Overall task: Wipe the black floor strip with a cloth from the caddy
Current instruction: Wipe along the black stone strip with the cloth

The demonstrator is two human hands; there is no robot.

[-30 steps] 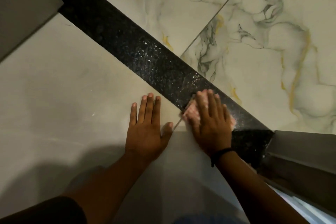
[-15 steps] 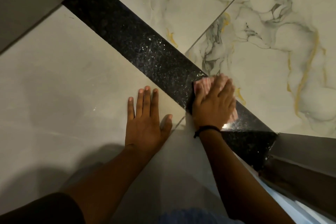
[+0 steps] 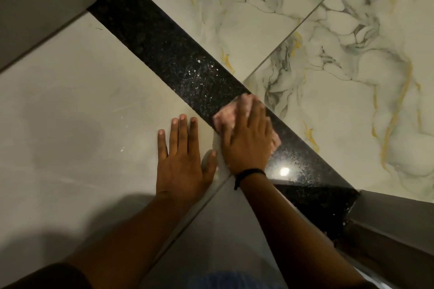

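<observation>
The black speckled floor strip [image 3: 178,58] runs diagonally from the upper left to the lower right between pale tiles. My right hand [image 3: 246,138] lies flat on a pink cloth [image 3: 226,117] and presses it onto the strip near its middle; the cloth's edges show past my fingers and are blurred. White streaks mark the strip just above the cloth. My left hand [image 3: 182,159] rests palm down, fingers spread, on the plain grey tile beside the strip, holding nothing. The caddy is not in view.
Veined white and gold marble tiles [image 3: 328,65] fill the far side of the strip. A grey door frame or wall base [image 3: 394,225] stands at the strip's lower right end, and another grey panel [image 3: 35,7] at the upper left. A light reflection glints on the strip.
My right hand has slid the cloth up along the strip, away from the lower right end, leaving a glossy patch behind it. My left hand has stayed planted on the grey tile.
</observation>
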